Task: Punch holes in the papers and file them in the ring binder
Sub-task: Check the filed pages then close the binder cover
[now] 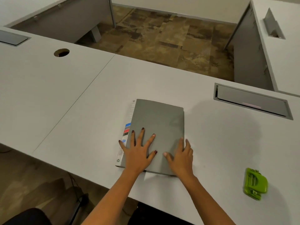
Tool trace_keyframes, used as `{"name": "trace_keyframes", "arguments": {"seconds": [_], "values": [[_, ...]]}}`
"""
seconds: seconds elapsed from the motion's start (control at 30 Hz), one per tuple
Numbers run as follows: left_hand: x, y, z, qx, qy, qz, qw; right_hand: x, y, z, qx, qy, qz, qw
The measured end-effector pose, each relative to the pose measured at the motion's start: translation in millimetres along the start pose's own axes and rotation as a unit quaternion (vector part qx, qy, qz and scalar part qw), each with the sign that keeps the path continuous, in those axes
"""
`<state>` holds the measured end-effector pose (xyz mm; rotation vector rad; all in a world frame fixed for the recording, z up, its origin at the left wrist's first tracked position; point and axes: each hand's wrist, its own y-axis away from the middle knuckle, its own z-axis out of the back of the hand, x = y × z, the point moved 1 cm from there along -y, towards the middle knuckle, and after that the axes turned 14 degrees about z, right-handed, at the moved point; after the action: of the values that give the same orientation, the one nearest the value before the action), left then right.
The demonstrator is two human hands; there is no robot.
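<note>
Two hands are flat on a closed grey binder (159, 124), apart from each other and gripping nothing. The binder lies cover-up on the white worktop (65, 103), near the front edge, right ahead of the person. Its long axis runs away from the person, with the far end skewed slightly right. Short edges are near and far. Can't tell which long edge is the spine. An index sheet (128, 129) with blue, grey and red tabs sticks out along the left long edge. A white paper corner (150, 175) pokes out under the near short edge. The left hand (138, 151) has its fingers spread and straight, palm on the near-left part of the cover, with the little finger reaching over the left edge onto the index sheet. The right hand (181, 158) sits at the near-right corner, thumb on the cover, fingers straight along the right long edge. A green hole punch (254, 184) stands well to the right of the binder, near the front edge, not touched. A round cable hole (61, 52) is far left, and a grey cable flap (253, 101) far right.
</note>
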<state>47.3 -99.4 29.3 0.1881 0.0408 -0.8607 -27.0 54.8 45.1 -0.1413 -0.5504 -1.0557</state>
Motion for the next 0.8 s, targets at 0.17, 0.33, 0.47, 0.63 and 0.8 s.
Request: {"name": "trace_keyframes", "arguments": {"seconds": [0.17,0.33,0.47,0.63,0.8], "values": [[-1.3,0.1,-17.2,-0.026,-0.023,-0.004,0.999,-5.6,11.9,-38.8,0.039,0.047,0.089,0.994],[-7.3,0.2,-23.9,-0.037,-0.037,-0.009,0.999,-25.2,14.7,-52.0,0.005,0.081,0.099,0.992],[-24.8,-0.8,-27.0,-0.029,-0.042,-0.028,0.998,-43.9,12.8,-48.0,-0.018,0.106,0.079,0.991],[-52.8,-2.3,-28.5,-0.013,-0.035,-0.043,0.998,-70.1,12.1,-38.0,-0.032,0.110,0.060,0.992],[-69.0,-2.2,-29.9,-0.015,-0.032,-0.067,0.997,-79.0,17.5,-27.6,-0.056,0.081,0.056,0.994]]}}
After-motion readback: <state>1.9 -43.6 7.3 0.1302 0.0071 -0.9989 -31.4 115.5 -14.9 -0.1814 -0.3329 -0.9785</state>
